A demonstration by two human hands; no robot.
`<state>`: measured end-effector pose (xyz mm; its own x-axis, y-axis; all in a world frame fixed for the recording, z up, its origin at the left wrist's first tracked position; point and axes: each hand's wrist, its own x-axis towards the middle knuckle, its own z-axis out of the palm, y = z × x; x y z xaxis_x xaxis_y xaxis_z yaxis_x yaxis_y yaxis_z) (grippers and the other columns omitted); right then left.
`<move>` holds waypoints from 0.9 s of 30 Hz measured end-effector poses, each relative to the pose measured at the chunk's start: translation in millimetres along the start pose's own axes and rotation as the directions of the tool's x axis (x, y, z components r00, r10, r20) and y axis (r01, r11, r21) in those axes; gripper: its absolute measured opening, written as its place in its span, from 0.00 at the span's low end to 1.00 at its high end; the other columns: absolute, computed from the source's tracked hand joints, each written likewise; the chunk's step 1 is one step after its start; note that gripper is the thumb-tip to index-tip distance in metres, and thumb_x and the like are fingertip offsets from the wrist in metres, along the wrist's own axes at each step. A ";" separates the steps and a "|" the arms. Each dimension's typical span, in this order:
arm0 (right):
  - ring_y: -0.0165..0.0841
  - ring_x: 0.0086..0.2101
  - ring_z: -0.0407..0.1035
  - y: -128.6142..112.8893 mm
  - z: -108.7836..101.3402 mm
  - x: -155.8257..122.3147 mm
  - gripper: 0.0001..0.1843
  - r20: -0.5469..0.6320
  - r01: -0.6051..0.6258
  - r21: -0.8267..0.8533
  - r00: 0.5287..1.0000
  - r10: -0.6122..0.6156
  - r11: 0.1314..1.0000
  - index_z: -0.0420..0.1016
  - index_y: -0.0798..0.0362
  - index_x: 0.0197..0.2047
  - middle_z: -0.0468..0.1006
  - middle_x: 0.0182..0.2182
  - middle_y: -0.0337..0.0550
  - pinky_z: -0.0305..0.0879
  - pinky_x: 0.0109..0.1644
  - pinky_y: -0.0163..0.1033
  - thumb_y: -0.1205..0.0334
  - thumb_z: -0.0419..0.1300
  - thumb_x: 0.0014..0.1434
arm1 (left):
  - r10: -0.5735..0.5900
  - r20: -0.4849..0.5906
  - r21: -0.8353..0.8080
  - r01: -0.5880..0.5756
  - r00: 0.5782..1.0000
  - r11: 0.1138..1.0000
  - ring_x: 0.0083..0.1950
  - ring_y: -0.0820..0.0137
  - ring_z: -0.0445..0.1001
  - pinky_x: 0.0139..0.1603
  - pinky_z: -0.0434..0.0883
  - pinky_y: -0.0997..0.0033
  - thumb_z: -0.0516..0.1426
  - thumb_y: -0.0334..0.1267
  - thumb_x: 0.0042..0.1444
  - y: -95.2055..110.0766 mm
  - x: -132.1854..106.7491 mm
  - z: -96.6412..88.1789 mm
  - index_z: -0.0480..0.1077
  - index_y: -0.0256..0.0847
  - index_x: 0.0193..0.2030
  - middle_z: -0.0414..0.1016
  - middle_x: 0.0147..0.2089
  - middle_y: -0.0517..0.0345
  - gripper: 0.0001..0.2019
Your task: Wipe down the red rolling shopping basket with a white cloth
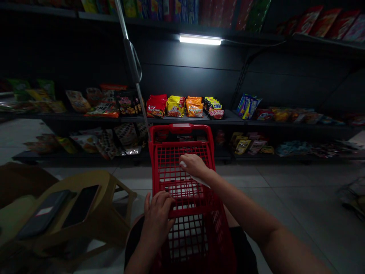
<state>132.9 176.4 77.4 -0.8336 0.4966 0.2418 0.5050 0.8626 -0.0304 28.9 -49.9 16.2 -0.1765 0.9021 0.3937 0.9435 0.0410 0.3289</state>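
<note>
A red plastic shopping cart (182, 211) with grid panels stands right in front of me. My left hand (159, 209) is at the near left edge of its upper grid panel, the fingers bent over the rim and the thumb below. Over the middle of the same panel is my right hand (195, 166), closed round a thin white tissue (183, 164). Part of the tissue pokes out by the fingers and another strip hangs below the wrist; the rest is hidden in the palm.
Left of the cart, a tan plastic stool (97, 179) carries a dark phone (81, 205) and a dark flat case (45, 213). A metal pole (132, 62) rises at the cart's far left. Beyond, dark shelves (230, 118) hold snack packets (176, 105) under a lit tube (200, 39).
</note>
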 end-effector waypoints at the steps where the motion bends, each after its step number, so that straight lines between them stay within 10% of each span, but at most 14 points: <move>1: 0.34 0.40 0.71 -14.0 4.0 11.8 0.10 -0.011 0.062 0.026 0.998 -0.062 0.998 0.73 0.51 0.46 0.78 0.41 0.43 0.59 0.43 0.35 0.59 0.54 0.66 | -0.002 -0.002 0.013 0.002 1.000 1.000 0.62 0.57 0.66 0.72 0.44 0.40 0.61 0.23 0.40 -0.9 -0.7 -0.7 0.70 0.46 0.44 0.74 0.53 0.56 0.23; 8: 0.32 0.44 0.70 -71.6 17.8 56.7 0.14 -0.036 0.273 0.123 0.962 -0.271 0.954 0.72 0.49 0.52 0.76 0.45 0.41 0.59 0.46 0.35 0.54 0.54 0.67 | -0.013 0.040 0.068 0.011 0.999 0.998 0.59 0.57 0.68 0.71 0.46 0.38 0.60 0.26 0.43 -0.9 -1.8 -10.4 0.70 0.44 0.41 0.74 0.52 0.54 0.17; 20: 0.36 0.42 0.72 69.7 -16.4 -48.5 0.12 0.004 -0.189 -0.128 0.982 0.191 0.974 0.73 0.53 0.47 0.78 0.41 0.47 0.57 0.43 0.37 0.56 0.54 0.66 | 0.018 0.071 -0.040 -0.015 0.997 0.999 0.63 0.58 0.65 0.72 0.42 0.39 0.59 0.23 0.42 6.2 3.1 -11.4 0.70 0.46 0.44 0.72 0.53 0.55 0.22; 27: 0.37 0.42 0.73 48.3 -14.6 -35.3 0.11 -0.022 -0.216 -0.168 0.976 0.216 0.962 0.71 0.53 0.46 0.79 0.41 0.48 0.58 0.44 0.38 0.58 0.51 0.67 | 0.056 0.034 -0.034 -0.054 0.998 0.998 0.62 0.57 0.65 0.71 0.43 0.38 0.59 0.23 0.41 1.5 3.7 -4.6 0.70 0.47 0.44 0.73 0.52 0.55 0.22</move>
<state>190.0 199.1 81.6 -0.6999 0.6689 0.2505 0.7037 0.7058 0.0815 28.3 -48.5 22.1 -0.1142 0.9171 0.3820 0.9417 -0.0226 0.3357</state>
